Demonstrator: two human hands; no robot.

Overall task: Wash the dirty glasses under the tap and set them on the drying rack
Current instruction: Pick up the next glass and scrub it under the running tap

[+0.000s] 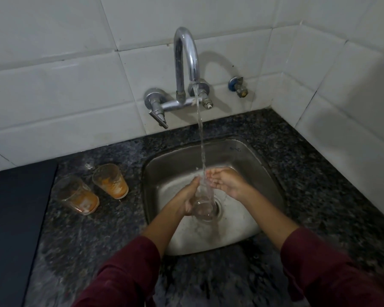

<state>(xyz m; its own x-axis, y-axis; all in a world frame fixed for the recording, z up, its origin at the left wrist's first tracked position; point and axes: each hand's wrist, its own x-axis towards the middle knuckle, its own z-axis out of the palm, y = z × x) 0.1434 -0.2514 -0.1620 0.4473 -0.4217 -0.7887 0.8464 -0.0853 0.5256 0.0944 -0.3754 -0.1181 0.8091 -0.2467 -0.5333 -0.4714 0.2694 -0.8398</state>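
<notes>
Water runs from the chrome tap [186, 63] into a clear glass [205, 204] held over the steel sink [164, 165]. My left hand [190, 197] grips the glass by its side. My right hand [225, 181] is at the glass rim, fingers spread under the stream. Two dirty glasses with orange residue stand on the counter left of the sink: one nearer the wall [110, 181] and one nearer me [75, 194]. No drying rack is in view.
Dark speckled granite counter [93, 240] surrounds the sink. A dark flat slab [11, 229] lies at the far left. White tiled walls meet in a corner at right. A small blue-handled valve [237, 86] sticks out of the wall right of the tap.
</notes>
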